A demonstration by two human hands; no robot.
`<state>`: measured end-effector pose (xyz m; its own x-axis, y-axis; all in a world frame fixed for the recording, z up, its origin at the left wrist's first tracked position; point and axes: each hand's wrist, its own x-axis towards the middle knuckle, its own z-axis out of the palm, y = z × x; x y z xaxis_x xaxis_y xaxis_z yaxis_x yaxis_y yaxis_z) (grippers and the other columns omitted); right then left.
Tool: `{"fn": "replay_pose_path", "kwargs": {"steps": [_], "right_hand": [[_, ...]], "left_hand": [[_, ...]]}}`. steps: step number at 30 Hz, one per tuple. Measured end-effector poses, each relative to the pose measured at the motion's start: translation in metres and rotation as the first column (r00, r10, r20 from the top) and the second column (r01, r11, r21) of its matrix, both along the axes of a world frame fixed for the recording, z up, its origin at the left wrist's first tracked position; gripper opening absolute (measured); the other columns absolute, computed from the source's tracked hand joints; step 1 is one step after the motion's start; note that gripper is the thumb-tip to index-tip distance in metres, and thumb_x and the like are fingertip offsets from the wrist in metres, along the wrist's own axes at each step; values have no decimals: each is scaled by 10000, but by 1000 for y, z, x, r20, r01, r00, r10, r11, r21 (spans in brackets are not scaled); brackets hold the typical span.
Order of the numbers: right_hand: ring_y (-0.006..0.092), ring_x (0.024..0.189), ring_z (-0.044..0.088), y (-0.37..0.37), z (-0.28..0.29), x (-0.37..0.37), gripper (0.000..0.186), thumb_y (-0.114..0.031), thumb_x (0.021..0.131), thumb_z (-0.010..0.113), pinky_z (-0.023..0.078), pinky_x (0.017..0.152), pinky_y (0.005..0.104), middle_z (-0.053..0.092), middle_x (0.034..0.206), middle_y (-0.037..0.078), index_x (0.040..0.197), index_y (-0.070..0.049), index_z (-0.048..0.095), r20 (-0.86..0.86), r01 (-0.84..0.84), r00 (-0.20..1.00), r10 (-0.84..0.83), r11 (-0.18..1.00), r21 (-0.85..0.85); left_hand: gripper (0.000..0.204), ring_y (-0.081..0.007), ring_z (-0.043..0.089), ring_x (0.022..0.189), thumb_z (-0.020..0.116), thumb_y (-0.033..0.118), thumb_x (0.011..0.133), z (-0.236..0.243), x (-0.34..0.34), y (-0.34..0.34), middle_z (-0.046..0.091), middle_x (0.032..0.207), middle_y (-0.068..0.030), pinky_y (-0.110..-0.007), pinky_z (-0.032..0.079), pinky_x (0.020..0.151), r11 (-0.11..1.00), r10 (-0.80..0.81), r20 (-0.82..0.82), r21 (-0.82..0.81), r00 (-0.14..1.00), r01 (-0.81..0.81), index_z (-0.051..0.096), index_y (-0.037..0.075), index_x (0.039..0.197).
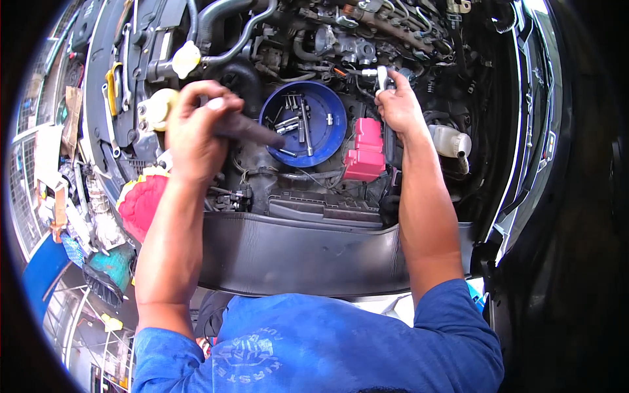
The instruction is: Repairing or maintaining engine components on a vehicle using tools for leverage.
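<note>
Ratchet wrench (382, 78), bright metal, one: located in the engine bay beyond the pink-red box cover (367, 150), its bar-like attachment (367, 72) running leftward from the head; seating at the far end cannot be made out. Right hand (402, 108): grip closed about the ratchet handle, forefinger and thumb near the head. Left hand (195, 128): fingers bent, a dark elongated form (252, 129) extending from beneath them over the bowl, blurred; whether the grip holds it cannot be told. Handling note, by judgement: attachment best kept in line with its seat, head steadied, handle worked in short, even strokes, with knuckles clear of adjacent metal. Blue round bowl (331, 141), one, between the hands, containing assorted sockets and metal pieces (303, 128). Obstructions: pink-red cover directly below the right hand, likely limiting a downward swing; hoses and pipes (308, 56) crowding the attachment; white reservoir (451, 141) to the right of the wrist. Further items: yellow-handled tool (113, 88) and spanner (110, 124) on the left-hand edge; red cloth-like item (141, 206) beside the left forearm; black cover sheet (308, 255) along the near edge.
</note>
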<state>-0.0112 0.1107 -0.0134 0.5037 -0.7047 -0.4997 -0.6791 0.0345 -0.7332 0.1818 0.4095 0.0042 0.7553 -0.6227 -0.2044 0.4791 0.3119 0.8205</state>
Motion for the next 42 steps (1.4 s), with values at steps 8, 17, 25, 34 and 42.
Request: {"fn": "replay_pose_path", "kwargs": {"steps": [8, 17, 25, 34, 42], "right_hand": [[443, 961, 650, 47, 25, 13, 528, -66, 854, 567, 502, 849, 507, 676, 989, 276, 1369, -72, 450, -350, -697, 713, 607, 669, -258], [419, 1027, 630, 52, 23, 19, 559, -52, 834, 560, 489, 899, 499, 668, 1044, 268, 1382, -78, 454, -484, -858, 510, 712, 459, -230], [409, 1005, 637, 59, 29, 29, 525, -74, 843, 548, 493, 890, 493, 673, 1027, 240, 1364, -95, 490, -577, -913, 401, 711, 363, -187], [435, 1075, 627, 89, 30, 35, 515, -88, 875, 567, 500, 906, 476, 647, 1165, 268, 1385, -127, 512, -507, -835, 539, 673, 506, -216], [432, 950, 665, 83, 15, 6, 587, 18, 900, 513, 511, 789, 468, 670, 1094, 260, 1457, -146, 429, -374, -836, 548, 749, 468, -287]], "left_hand": [[99, -315, 568, 1055, 617, 67, 851, -14, -64, -19, 601, 989, -99, -438, 429, 1010, 721, -662, 551, 283, 508, 633, 570, 41, 933], [365, -353, 549, 1172, 663, 241, 909, -12, -75, -8, 589, 1191, -171, -441, 435, 1017, 513, -840, 404, 377, 361, 771, 577, 25, 1191], [376, -367, 563, 1250, 581, 33, 849, -61, -71, -93, 544, 1357, -223, -446, 485, 1027, -64, -936, -169, 944, 309, 322, 644, 24, 1219], [383, -324, 526, 1272, 556, 247, 920, -106, -95, -110, 575, 1355, -153, -458, 470, 981, 37, -772, -108, 976, 626, 214, 665, 117, 1263], [485, -310, 459, 1291, 684, 293, 869, -107, -91, -99, 538, 1406, -107, -441, 391, 998, 29, -792, -200, 932, 577, 362, 637, 116, 1318]]}}
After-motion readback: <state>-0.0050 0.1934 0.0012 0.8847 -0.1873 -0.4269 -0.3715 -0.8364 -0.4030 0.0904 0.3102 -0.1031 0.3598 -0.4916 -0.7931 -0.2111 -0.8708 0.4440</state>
